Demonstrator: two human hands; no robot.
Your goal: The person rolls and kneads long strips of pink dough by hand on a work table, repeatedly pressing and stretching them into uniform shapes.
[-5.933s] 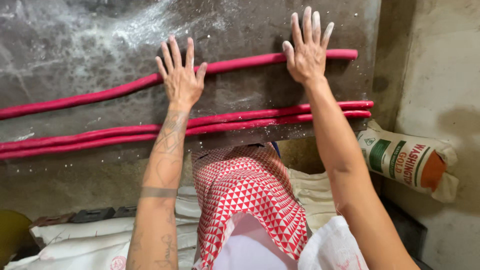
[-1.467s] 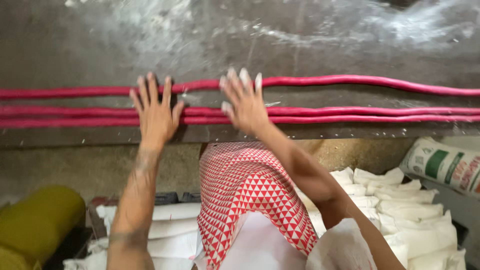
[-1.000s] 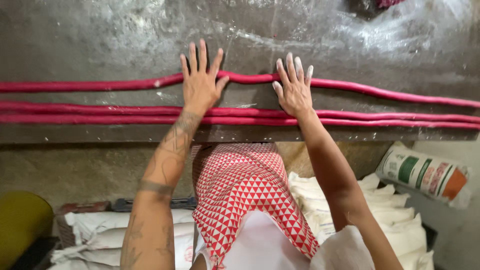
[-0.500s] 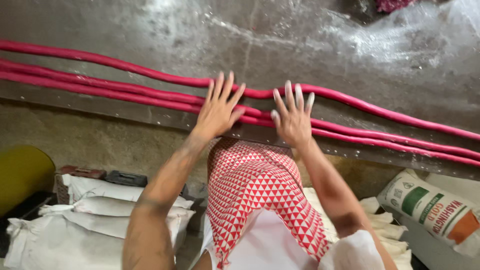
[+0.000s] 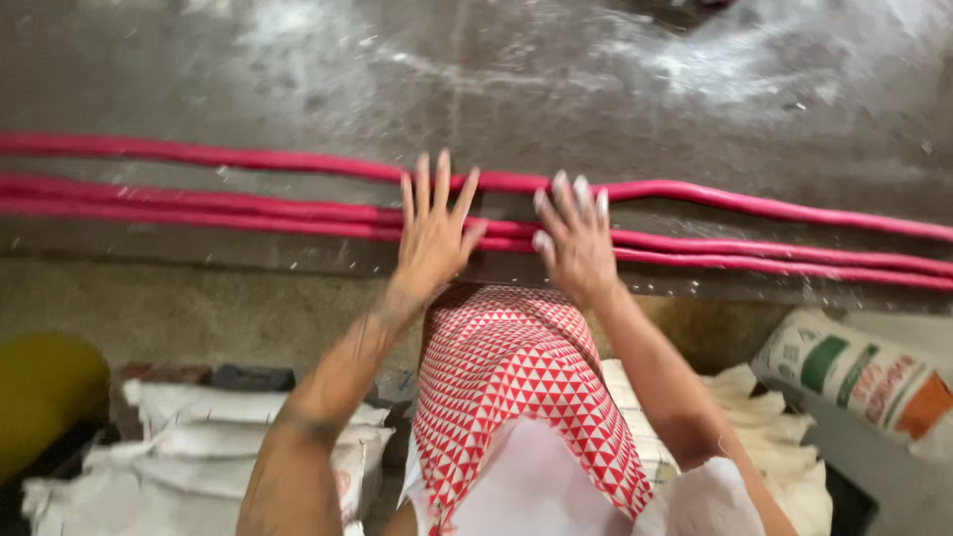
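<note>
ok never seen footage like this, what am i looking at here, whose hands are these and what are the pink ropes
The one picture comes from a camera worn on a person's head, looking down, so the two bare hands are that person's own. No machine is involved. The left hand and the right hand lie flat, fingers spread, on long pink-red ropes of some soft material; three run side by side across a grey, powder-dusted worktop. Nothing is gripped: the palms press down on the ropes. Below you see the person's red-and-white patterned cloth. White sacks sit lower left, and a printed sack sits at the right.
</note>
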